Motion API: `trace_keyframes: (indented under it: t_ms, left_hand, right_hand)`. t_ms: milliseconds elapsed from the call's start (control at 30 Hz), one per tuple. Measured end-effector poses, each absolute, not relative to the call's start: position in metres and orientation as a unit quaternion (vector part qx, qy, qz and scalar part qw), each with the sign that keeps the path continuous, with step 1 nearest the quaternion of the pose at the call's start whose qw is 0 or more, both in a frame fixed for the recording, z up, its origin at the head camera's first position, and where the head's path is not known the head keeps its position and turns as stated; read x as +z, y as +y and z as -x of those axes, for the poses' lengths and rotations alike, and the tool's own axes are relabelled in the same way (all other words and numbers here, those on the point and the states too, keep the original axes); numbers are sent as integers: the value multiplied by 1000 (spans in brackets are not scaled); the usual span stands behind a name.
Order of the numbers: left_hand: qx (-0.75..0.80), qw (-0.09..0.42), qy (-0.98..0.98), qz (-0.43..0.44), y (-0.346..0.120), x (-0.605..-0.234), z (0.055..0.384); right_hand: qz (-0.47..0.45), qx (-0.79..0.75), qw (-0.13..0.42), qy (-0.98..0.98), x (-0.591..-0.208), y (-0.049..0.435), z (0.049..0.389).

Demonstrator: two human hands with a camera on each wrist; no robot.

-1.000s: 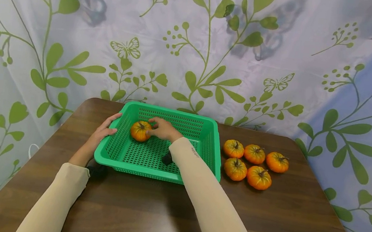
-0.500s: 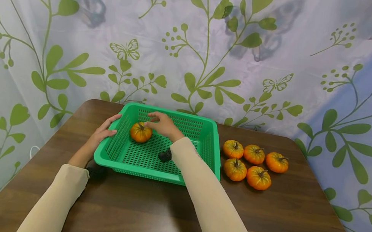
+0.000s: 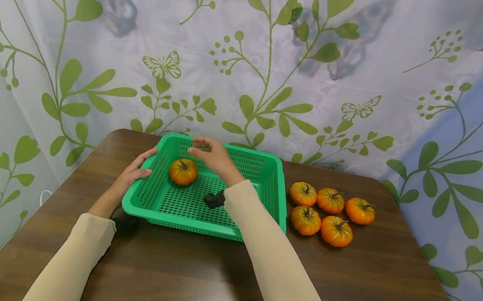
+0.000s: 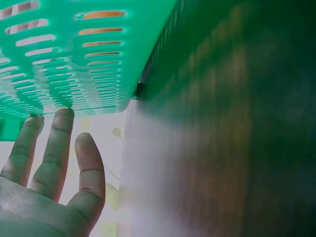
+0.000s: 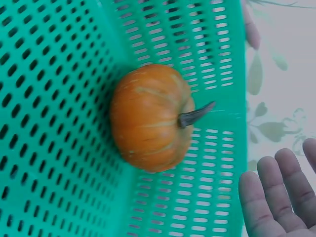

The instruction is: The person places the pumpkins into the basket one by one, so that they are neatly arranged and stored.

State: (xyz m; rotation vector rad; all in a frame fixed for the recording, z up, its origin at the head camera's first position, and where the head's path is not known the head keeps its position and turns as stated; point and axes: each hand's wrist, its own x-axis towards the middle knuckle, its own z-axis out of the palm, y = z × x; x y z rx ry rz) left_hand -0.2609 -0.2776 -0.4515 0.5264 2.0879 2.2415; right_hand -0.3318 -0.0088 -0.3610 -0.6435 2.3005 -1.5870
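Pumpkin (image 3: 183,172) rests inside the green basket (image 3: 210,228), on the floor near the left wall, just beside and below the person's right hand (image 3: 213,158). That hand hangs over the basket, apart from the pumpkin, its fingers loosely extended and the grasp wide; in the right wrist view its palm is cut off by the frame edge. The left hand (image 3: 132,178) lies along the basket's left end, fingers straight and spread. In the left wrist view, 2 fingertips meet the slotted wall, 1 finger stands apart, and the rest of the hand runs out of the frame. Only orange slivers of the pumpkin show through the slots there. Whether it touches the wall is hard to tell.

A black device (image 3: 214,199) at the right wrist is partly covered by the pale sleeve (image 3: 276,258); that forearm also hides part of the basket's near rim. Right of the basket, 5 other pumpkins (image 3: 336,231) sit grouped on the brown table (image 3: 156,270). A white cord (image 3: 43,196) at the left is mostly hidden behind the table edge. Behind hangs a leaf-patterned cloth (image 3: 213,87), cut off at the top.
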Motion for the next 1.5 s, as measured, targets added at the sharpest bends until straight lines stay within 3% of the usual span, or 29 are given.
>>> trace_keyframes:
  t_ms: [600, 1500]
  left_hand:
    - [716, 32, 679, -158, -278, -449, 261]
    - [735, 0, 644, -214, -278, -455, 266]
  right_hand:
    - [265, -589, 71, 760, -348, 11, 319]
    - [324, -547, 49, 770, -332, 58, 285]
